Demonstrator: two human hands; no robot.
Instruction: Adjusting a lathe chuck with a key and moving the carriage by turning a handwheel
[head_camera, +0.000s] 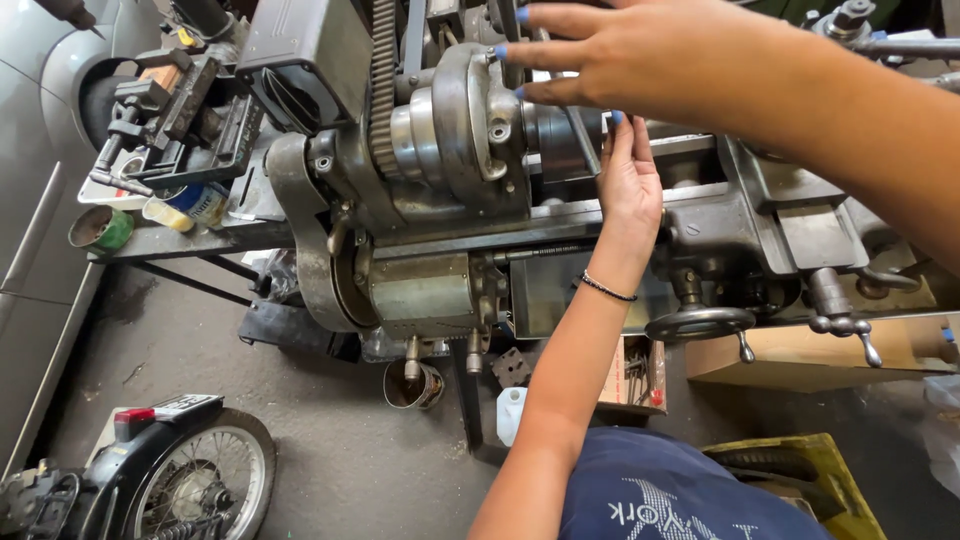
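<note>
The grey, oil-stained metal lathe (450, 200) has a rounded cast headstock, a toothed belt and a spoked handwheel (700, 323) below its bed. The left hand (628, 180) reaches up against the bed just right of the headstock, fingers straight, pinching something small that cannot be made out. The right hand (590, 50) hovers spread wide over the headstock top, its forearm hiding the carriage behind.

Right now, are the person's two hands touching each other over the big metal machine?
Apart. The head view shows a dark strip of the lathe between the right hand above and the fingertips of the left hand below.
</note>
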